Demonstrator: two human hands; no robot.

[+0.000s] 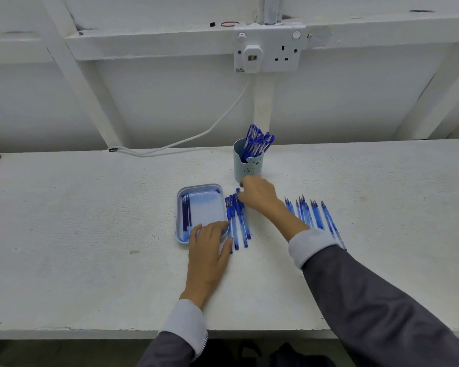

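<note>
- Head view, left grip [210, 250]: fingers straight and relaxed, lying over the near right corner of the tray [179, 215], thumb touching the row of capped pens [237, 221].
- Right grip [257, 194]: placed at the far ends of those pens, fingers curled down; cannot tell whether pinching one or only touching.
- Capped pens: side by side on the tabletop [90, 234], just right of the tray, between the two grips.
- Second row of pens [316, 215]: further right, partly hidden under the right sleeve [382, 300].
- Cup [245, 168] full of pens: upright, just behind the right grip.
- Dark refills [186, 215]: along the tray's left wall.
</note>
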